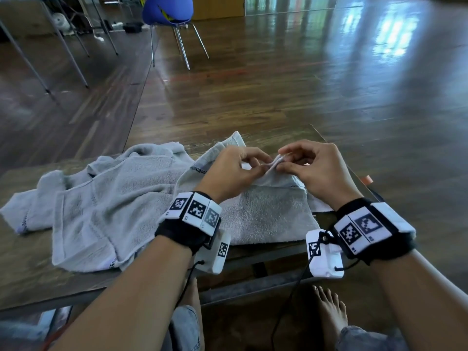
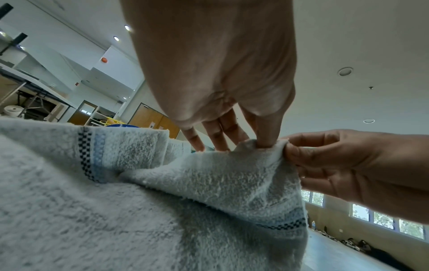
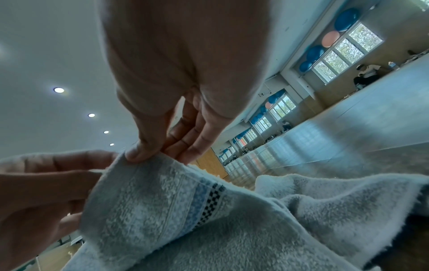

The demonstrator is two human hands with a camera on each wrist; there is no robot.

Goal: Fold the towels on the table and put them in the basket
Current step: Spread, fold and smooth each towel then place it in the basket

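Two pale grey towels lie on the counter [image 1: 30, 269]. One towel [image 1: 266, 216] sits in front of the person, with one corner lifted off the surface; the other, a crumpled towel [image 1: 106, 198], lies to its left, and the two overlap near the middle. Each carries a narrow band of blue stripe and dark checks near its end.

Two hands work at the raised corner. The left hand [image 1: 228, 171] pinches it between thumb and fingertips [image 2: 264, 141], its remaining fingers reaching out behind the cloth. The right hand [image 1: 316, 168] pinches the same corner from the other side, thumb [image 3: 139, 152] pressed on the terry edge with the fingers curled just behind. The two hands are nearly touching. Each wrist wears a black strap with white blocks printed in black square markers, and a thin black cable hangs from each.

The counter is a low brown wooden top with a dark metal frame under its near edge. Two bare feet show below it. Around it spreads a glossy dark wooden floor [image 1: 304, 84] with window glare. One blue chair [image 1: 167, 11] on thin metal legs stands well beyond the counter, and folding table legs show at far left. The wrist views show a white ceiling with recessed lights, and windows with blue and pink balls above them.
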